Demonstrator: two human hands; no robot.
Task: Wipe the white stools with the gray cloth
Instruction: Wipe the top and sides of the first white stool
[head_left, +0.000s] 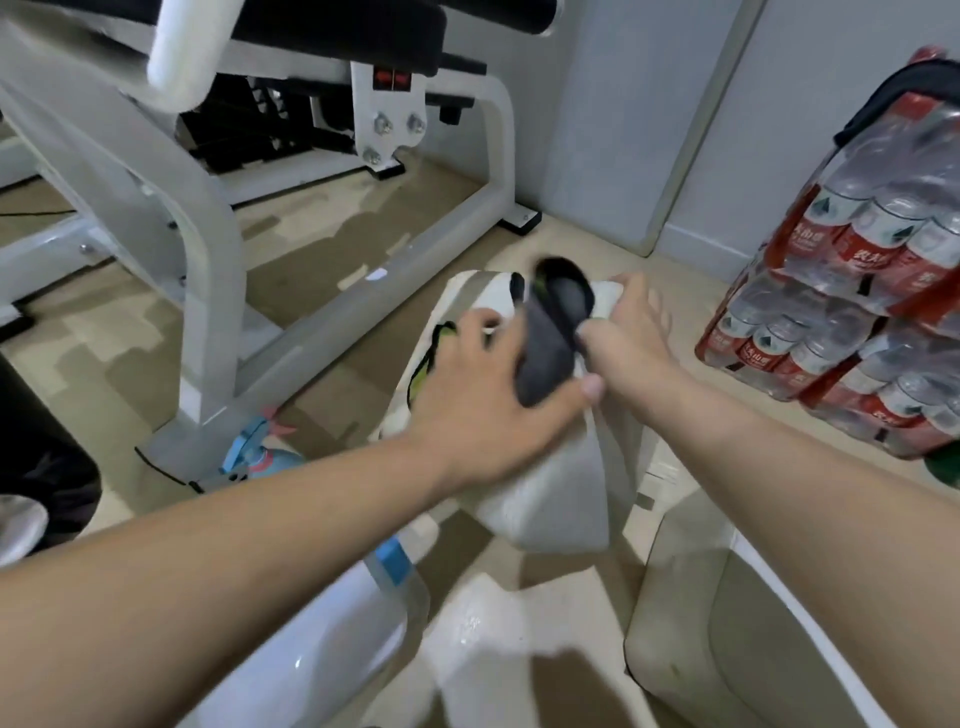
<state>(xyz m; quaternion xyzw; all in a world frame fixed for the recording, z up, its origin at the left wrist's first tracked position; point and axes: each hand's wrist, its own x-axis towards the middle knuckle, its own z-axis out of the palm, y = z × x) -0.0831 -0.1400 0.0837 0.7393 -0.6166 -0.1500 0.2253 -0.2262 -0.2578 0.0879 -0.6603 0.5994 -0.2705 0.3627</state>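
The left grip clutches the gray cloth, the right grip clasps the tilted white stool; best brace it and rub every face firmly.

White plastic stool mid-floor, tipped off level, blurred, far edge gripped by the right hand, dark gray cloth bunched into a fold against its top, gripped by the left hand, second white moulded stool near right, partly cut off.
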